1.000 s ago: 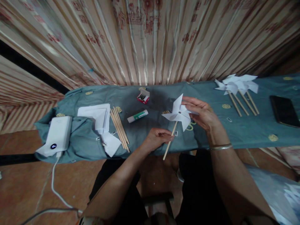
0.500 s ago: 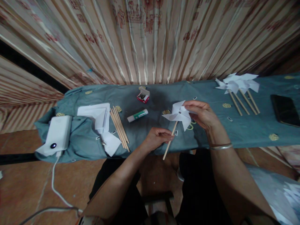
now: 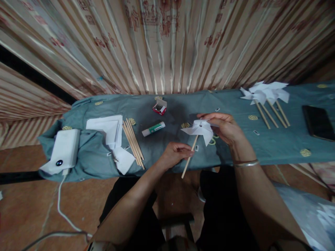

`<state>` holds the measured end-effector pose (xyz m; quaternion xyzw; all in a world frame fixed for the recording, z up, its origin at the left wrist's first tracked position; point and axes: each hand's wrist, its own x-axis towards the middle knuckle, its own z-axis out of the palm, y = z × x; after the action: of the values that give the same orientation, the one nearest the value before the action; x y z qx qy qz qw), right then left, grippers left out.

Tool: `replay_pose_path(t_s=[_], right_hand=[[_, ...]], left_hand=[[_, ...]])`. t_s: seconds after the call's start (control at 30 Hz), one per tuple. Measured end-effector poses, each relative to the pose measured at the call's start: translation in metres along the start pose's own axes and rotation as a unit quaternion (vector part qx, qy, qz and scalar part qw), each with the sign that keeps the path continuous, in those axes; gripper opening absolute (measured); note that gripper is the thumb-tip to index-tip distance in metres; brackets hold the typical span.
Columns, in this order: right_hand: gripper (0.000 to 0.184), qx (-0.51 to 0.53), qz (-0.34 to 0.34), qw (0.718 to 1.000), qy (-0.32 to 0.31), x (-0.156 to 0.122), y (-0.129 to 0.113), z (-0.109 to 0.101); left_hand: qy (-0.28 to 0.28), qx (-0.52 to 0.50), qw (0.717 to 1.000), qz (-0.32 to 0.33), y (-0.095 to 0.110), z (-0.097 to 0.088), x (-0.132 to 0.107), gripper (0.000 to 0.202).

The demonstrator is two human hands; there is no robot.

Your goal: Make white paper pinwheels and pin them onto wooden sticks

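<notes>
A white paper pinwheel (image 3: 201,129) on a wooden stick is held over the front half of the table. My left hand (image 3: 178,153) pinches the stick below the paper blades, and the stick's lower end sticks out past the table edge. At the upper right of the pinwheel, my right hand (image 3: 225,127) has thumb and fingers closed on a blade. A dark round pin head shows at the pinwheel's centre. The top blade looks folded down under my right fingers.
Left of my hands are a glue stick (image 3: 154,129), a small red box of pins (image 3: 159,107), wooden sticks (image 3: 133,143), white paper sheets (image 3: 104,122) and a white power bank (image 3: 65,148). Rightward lie several finished pinwheels (image 3: 267,96) and a black phone (image 3: 318,122).
My right fingers have shifted left across the pinwheel's top, and the upper blade that stood up is now bent down. My left hand and the stick have stayed put.
</notes>
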<state>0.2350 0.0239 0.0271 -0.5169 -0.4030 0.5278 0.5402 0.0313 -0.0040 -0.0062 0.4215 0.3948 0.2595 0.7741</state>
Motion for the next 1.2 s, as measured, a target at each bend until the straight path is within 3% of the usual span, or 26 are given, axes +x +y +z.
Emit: replay_pose_path(t_s=[0.43,0.53,0.73,0.97,1.2], right_hand=[[0.006,-0.029,-0.011,1.000,-0.004,-0.001,0.000,0.000],[0.005,-0.016,0.001,1.000,0.021,0.001,0.000,-0.001],[0.027,0.004,-0.001,0.999,0.038,0.001,-0.003,-0.005],[0.018,0.013,-0.012,0.996,0.091,0.006,0.003,-0.013],[0.021,0.012,-0.001,0.994,0.108,0.009,0.009,-0.016]], left_hand=[[0.001,-0.006,1.000,0.001,0.000,0.000,0.000,0.031],[0.002,-0.007,1.000,0.002,0.000,0.000,0.001,0.032],[0.005,-0.012,1.000,0.008,0.001,-0.001,0.002,0.036],[0.033,-0.002,0.999,0.031,0.006,-0.003,0.002,0.034],[0.061,0.003,0.997,0.049,0.006,-0.004,0.008,0.033]])
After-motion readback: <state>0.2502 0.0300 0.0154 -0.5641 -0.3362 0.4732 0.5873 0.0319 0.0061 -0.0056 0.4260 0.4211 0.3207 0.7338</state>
